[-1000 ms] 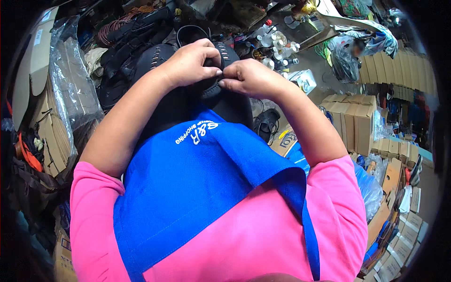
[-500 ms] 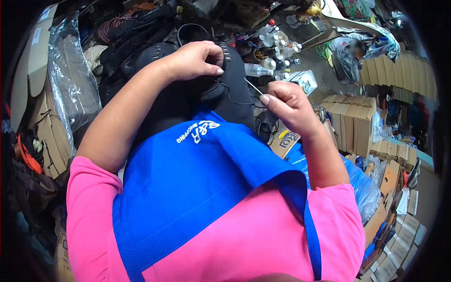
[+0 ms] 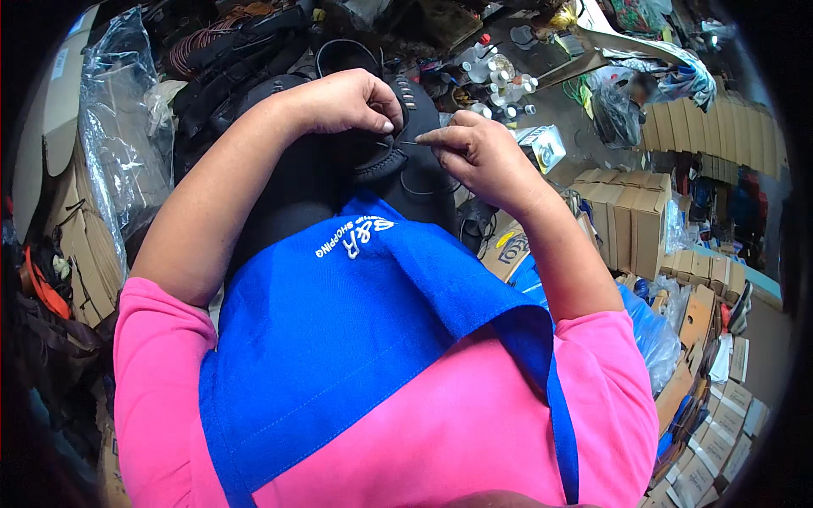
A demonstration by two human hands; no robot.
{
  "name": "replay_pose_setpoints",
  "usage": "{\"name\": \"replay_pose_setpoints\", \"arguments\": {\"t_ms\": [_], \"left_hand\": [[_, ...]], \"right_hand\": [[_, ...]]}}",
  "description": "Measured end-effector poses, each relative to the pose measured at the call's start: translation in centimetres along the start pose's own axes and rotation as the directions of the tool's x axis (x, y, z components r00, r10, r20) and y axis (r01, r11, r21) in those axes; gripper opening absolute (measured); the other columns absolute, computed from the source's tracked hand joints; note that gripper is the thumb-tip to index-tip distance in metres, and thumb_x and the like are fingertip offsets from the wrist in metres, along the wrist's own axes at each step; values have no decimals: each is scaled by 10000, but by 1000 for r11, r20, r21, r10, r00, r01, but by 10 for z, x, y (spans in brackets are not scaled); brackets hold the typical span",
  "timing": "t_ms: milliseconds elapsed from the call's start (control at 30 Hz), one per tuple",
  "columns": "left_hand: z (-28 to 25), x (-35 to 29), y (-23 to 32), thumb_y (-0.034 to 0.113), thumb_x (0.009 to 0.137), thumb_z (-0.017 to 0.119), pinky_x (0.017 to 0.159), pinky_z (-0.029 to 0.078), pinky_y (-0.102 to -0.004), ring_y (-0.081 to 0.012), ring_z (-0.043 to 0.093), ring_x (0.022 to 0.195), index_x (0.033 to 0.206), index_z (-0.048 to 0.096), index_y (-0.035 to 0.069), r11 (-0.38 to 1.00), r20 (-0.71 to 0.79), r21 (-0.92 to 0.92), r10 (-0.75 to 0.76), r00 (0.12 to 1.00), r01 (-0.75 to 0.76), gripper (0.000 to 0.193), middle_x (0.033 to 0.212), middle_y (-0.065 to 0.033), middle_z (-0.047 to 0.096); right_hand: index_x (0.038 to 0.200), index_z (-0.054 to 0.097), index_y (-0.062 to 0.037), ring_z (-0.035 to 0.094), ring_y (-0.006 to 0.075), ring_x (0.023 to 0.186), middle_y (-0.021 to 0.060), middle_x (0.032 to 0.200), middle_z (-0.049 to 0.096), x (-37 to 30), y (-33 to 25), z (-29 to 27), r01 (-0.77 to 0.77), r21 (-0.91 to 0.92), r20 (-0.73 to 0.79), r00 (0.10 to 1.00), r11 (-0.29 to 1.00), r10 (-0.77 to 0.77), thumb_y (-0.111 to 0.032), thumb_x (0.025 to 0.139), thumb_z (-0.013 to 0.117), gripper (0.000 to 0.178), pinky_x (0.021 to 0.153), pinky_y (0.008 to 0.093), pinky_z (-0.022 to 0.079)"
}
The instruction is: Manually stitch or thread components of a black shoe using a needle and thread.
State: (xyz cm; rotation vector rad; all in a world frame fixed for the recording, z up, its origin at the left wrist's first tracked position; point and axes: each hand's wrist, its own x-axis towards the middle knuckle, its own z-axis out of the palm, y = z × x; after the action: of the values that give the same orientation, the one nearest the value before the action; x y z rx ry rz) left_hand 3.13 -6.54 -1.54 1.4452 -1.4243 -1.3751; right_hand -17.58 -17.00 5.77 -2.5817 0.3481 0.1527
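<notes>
On my lap lies a dark stitched piece, shaped like part of a shoe or sandal, with a thick curved seam along its near edge. My left hand is closed over its far side, fingers curled and partly hidden. From the right, my right hand pinches a thin needle whose tip reaches the edge of the piece, close to the left thumb. Black thread hangs in a loop below the needle. A black strap loop rises beyond the left hand; whether it joins the piece, I cannot tell.
A blue apron covers my front. Several bottles and a tin stand ahead to the right. Cardboard boxes are stacked at the right. At the left are clear plastic sheeting and folded cardboard.
My right hand has moved left and slightly up, bringing the needle from the open space on the right to the edge of the dark piece. My left hand stays nearly in place.
</notes>
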Motion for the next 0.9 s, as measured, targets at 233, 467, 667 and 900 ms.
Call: {"name": "replay_pose_setpoints", "arguments": {"t_ms": [233, 467, 667, 900], "left_hand": [[0, 2, -3, 84, 766, 682, 851, 468, -318, -191, 612, 892, 936, 699, 22, 1000, -9, 20, 20, 1000, -20, 182, 894, -80, 645], [-1, 3, -3, 98, 764, 693, 848, 467, -327, -201, 610, 887, 931, 708, 27, 999, -6, 31, 30, 1000, -30, 182, 890, -87, 642], [1, 3, -3, 102, 763, 696, 847, 466, -328, -205, 609, 893, 935, 711, 34, 999, -11, 38, 19, 1000, -19, 185, 896, -88, 637], [3, 1, -1, 94, 765, 695, 839, 468, -323, -203, 607, 888, 932, 711, 32, 999, -29, 53, 2, 1000, -1, 179, 897, -86, 625]], "right_hand": [[975, 708, -90, 625, 325, 841, 148, 872, 618, 4, -3, 1, -12, -66, 19, 1000, 998, 14, -98, 742, 614, 251, 768, 386, 513], [952, 715, -123, 621, 313, 821, 137, 857, 604, 14, 12, 4, 16, 102, 27, 999, 995, -18, -89, 740, 621, 234, 741, 378, 511], [931, 716, -117, 619, 308, 806, 123, 816, 590, 25, 5, -5, 83, -10, 100, 992, 996, -82, -77, 722, 625, 231, 718, 390, 509], [908, 717, -108, 619, 312, 805, 125, 820, 598, 32, 4, -5, 71, 0, 162, 984, 998, -70, -73, 714, 625, 218, 719, 390, 510]]}}
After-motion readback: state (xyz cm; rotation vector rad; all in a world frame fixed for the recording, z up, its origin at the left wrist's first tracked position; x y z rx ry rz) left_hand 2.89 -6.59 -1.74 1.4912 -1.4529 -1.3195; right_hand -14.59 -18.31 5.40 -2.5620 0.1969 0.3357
